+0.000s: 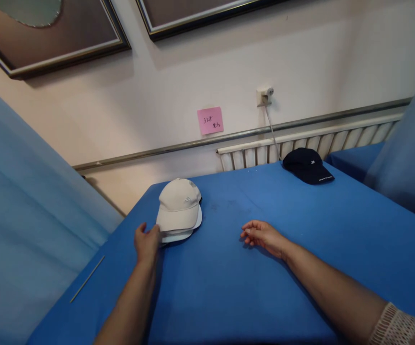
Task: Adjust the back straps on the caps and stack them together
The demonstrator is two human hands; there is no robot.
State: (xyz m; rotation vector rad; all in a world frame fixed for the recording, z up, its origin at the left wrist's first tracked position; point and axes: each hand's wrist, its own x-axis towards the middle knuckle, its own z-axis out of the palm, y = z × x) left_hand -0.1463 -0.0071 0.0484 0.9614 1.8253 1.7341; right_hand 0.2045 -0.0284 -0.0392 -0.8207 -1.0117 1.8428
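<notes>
A stack of light-coloured caps (pixel 178 206) sits on the left part of the blue table, the top one off-white with a small logo on its front and brims showing beneath it. My left hand (pixel 147 243) is at the left edge of the brims, thumb and fingers apart; its fingertips reach the brim edge, but I cannot tell if they press on it. Over the middle of the table, my right hand (pixel 263 235) is loosely curled with nothing in it, apart from any cap. Farther back on the right lies a dark navy cap (pixel 305 165), its brim toward the right front.
The blue table (pixel 236 292) stands against a wall with a white radiator (pixel 254 158) and a metal pipe. A thin stick (pixel 87 279) lies near the left edge. Blue curtains (pixel 20 211) hang at both sides. A cord runs from the wall socket (pixel 264 97) behind the table.
</notes>
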